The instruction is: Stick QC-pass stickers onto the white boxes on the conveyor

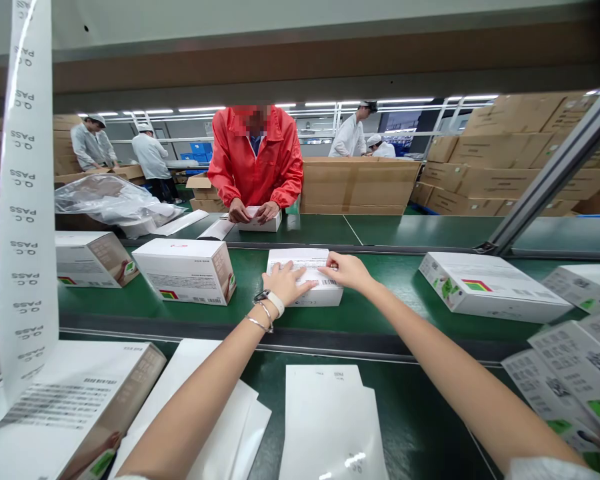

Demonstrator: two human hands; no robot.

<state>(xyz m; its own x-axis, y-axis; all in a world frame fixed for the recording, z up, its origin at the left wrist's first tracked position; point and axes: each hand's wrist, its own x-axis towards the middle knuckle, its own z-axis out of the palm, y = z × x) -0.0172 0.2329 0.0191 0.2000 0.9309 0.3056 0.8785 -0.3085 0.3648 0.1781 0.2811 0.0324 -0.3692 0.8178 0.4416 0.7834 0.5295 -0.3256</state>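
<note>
A white printed carton (320, 297) lies on the green conveyor belt (380, 313) straight ahead of me. My left hand (284, 283) rests on its left part with the fingers spread, a watch and bracelets on the wrist. At the carton's right side is my right hand (349, 271), thumb and fingertips pinched together over the printed face. Whatever is in that pinch, if anything, is too small to make out. To the left on the belt stands another white carton (180, 267) with a rainbow-coloured corner mark.
Further cartons sit on the belt, one lying flat (495, 287) at right. A strip of Q.C. PASS stickers (27, 213) hangs at left. White sheets (330, 427) lie nearest me. Across the belt, a person in red (257, 160) handles a carton. A metal post (555, 173) slants at right.
</note>
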